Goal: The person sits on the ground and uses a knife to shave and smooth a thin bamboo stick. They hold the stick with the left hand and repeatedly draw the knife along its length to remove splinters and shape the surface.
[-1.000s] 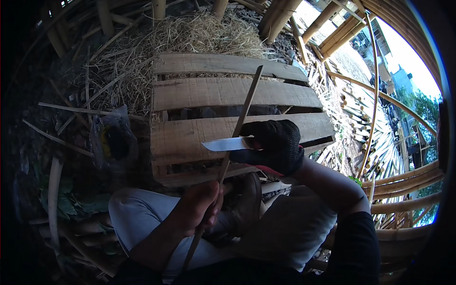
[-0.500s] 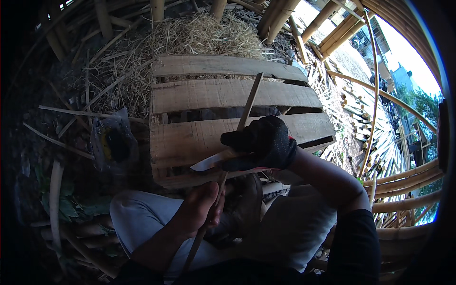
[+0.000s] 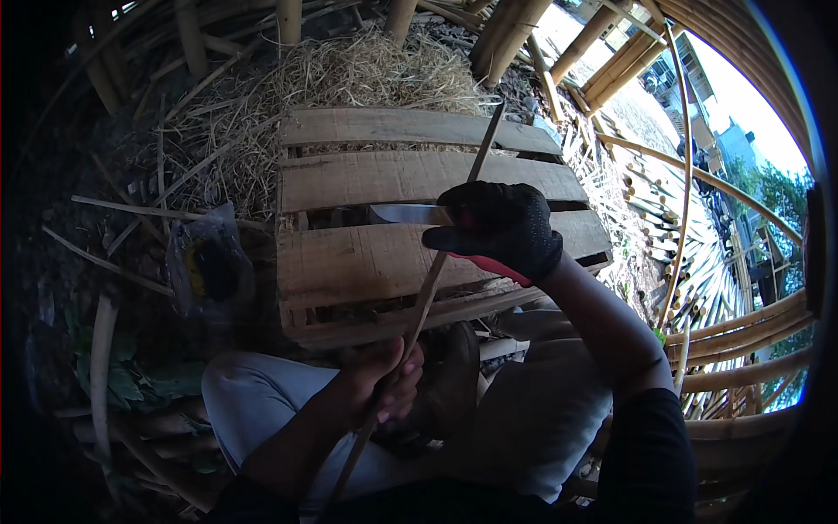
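Note:
A long thin bamboo strip (image 3: 422,301) slants from my lap up over a slatted wooden pallet (image 3: 349,262). My bare left hand (image 3: 384,382) is closed round its lower part, just in front of the pallet's near edge. Higher up, my right hand (image 3: 497,229), in a black and red glove, grips a knife whose handle is mostly hidden by the fingers. The knife's blade (image 3: 401,214) points left, across the strip, above a gap between slats. The strip passes at the gloved fingertips, and its far end rises beyond the hand.
Dry shavings (image 3: 375,74) are heaped behind the pallet. A clear plastic bag (image 3: 209,258) with dark and yellow contents lies left of it. Bamboo posts (image 3: 506,39) stand at the back, and many cut bamboo poles (image 3: 698,253) lie at the right. My bent knees flank the near side.
My right hand has moved up the strip, away from me, with the knife. The strip's far end has shifted up and right; my left hand keeps its grip in nearly the same place.

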`<state>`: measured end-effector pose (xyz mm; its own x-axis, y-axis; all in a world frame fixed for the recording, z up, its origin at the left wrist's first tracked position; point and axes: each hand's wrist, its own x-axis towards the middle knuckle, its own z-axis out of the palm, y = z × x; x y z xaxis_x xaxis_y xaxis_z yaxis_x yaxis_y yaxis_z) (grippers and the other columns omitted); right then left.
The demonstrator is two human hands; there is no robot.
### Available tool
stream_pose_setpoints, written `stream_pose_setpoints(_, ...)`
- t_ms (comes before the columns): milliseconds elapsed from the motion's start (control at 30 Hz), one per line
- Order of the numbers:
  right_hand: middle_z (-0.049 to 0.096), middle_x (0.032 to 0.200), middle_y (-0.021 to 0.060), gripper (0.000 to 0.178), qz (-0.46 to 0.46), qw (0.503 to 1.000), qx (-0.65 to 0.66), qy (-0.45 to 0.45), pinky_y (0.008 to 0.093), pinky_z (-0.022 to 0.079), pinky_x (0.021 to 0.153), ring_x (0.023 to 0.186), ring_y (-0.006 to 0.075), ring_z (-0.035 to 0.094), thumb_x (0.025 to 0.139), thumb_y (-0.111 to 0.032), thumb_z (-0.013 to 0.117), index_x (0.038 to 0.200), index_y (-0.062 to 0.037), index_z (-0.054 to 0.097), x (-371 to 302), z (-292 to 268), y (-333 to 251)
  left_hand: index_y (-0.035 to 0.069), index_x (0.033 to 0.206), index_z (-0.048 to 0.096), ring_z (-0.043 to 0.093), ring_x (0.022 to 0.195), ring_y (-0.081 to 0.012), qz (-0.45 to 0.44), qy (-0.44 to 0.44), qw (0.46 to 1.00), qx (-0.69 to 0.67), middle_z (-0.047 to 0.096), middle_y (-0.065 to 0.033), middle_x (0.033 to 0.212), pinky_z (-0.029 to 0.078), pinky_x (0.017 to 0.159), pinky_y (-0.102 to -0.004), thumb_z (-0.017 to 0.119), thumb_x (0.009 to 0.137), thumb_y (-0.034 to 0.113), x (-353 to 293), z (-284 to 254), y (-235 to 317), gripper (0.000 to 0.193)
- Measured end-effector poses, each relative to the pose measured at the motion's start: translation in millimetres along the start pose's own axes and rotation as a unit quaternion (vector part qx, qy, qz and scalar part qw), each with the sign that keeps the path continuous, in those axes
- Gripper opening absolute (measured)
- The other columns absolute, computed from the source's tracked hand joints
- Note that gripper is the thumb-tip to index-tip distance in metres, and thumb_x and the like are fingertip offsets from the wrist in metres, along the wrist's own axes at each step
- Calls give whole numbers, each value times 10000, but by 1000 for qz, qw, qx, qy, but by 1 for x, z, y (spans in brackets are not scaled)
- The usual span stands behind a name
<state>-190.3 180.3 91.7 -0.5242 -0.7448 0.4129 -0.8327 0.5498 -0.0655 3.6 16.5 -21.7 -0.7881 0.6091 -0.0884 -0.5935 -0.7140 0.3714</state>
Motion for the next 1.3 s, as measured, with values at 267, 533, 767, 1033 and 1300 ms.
stream_pose_setpoints(267, 718, 862, 44, 317, 98, 995, 16, -29, 379, 558, 675, 773, 263, 710, 896, -423, 687, 1099, -180, 710, -11, -4, 8, 120, 905, 485, 463, 406, -113, 36, 163, 967, 194, 471, -1, 555, 403, 424, -256, 408, 1028, 544, -4, 10, 12, 448)
stream_pose_setpoints(533, 673, 990, 56, 264, 33, 991, 30, -123, 396, 549, 630, 811, 254, 683, 944, -241, 598, 1196, -207, 669, -30, -4, 22, 115, 926, 490, 481, 406, -106, 18, 194, 963, 187, 498, -16, 564, 411, 395, -244, 431, 1022, 536, -7, 11, 10, 436)
stream_pose_setpoints(767, 664, 948, 37, 354, -114, 985, -23, -124, 376, 537, 571, 806, 231, 674, 890, -153, 585, 1223, -239, 670, -36, 2, -7, 116, 931, 493, 451, 394, -88, 45, 203, 958, 196, 450, 2, 540, 374, 363, -232, 456, 1020, 518, -6, 12, 11, 413)
stream_pose_setpoints(1033, 653, 740, -9, 143, -83, 971, -105, -197, 336, 447, 459, 597, 160, 638, 854, -339, 690, 938, -250, 763, -32, 0, -39, 122, 898, 479, 406, 380, -62, -22, 197, 970, 142, 436, 21, 541, 324, 371, -223, 489, 990, 568, -16, 21, 19, 455)
stream_pose_setpoints(1300, 637, 693, 15, 148, -101, 980, -143, -96, 358, 458, 445, 543, 193, 622, 890, -350, 647, 935, -254, 751, -17, 10, 8, 112, 902, 466, 395, 383, -59, -2, 196, 968, 156, 408, 36, 548, 320, 384, -221, 462, 1011, 543, -17, 30, 24, 445)
